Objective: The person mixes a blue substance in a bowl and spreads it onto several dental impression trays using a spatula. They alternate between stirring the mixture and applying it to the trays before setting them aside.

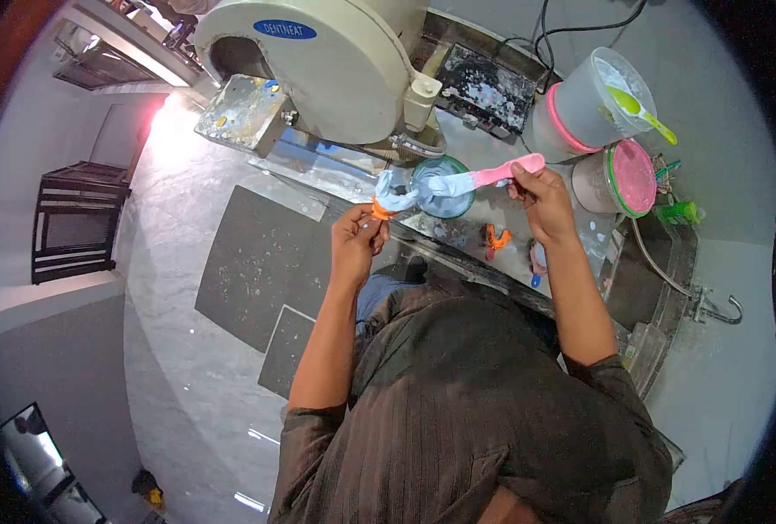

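Observation:
My left hand grips an orange dental impression tray from below, with its fingers pinched on it. Pale blue plaster covers the top of the tray. In my right hand is a pink mixing spatula, held by its handle. Its blade, coated with the same plaster, points left and reaches close to the tray. Under the blade stands a round bowl with pale blue residue, partly hidden. Another orange impression tray lies on the counter, below and left of my right hand.
A large cream machine labelled DENTNEAT fills the back left. Beside it sits a plaster-spattered black device. To the right are a translucent tub with a lime scoop, a pink-lidded bucket, and a tap.

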### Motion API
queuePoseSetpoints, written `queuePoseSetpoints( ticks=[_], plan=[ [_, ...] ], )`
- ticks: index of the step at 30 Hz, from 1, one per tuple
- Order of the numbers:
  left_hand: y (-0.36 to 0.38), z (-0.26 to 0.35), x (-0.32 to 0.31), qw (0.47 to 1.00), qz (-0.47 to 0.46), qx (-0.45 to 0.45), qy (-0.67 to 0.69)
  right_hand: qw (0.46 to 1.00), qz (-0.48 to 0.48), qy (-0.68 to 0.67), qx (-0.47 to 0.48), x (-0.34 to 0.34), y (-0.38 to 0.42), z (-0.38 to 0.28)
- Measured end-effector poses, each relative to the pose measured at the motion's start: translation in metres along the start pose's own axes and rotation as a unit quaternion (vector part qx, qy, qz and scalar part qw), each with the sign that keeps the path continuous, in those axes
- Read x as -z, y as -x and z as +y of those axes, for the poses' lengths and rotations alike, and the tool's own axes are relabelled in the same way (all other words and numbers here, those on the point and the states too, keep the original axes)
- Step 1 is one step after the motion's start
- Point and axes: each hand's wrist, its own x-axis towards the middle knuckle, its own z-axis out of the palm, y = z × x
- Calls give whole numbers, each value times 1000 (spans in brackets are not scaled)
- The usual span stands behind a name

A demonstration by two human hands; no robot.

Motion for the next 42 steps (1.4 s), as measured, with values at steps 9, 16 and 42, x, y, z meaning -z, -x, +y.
queuePoseSetpoints(
  ticks=[9,16,42],
  plan=[
    [-12,6,-39,998,-56,15,23,938,-10,250,240,-41,44,-34],
    [-13,11,-47,998,-54,10,17,777,-73,439,444,-50,54,-48],
    [-9,19,-52,998,-63,10,19,702,-85,463,534,-66,56,-54]
  ],
)
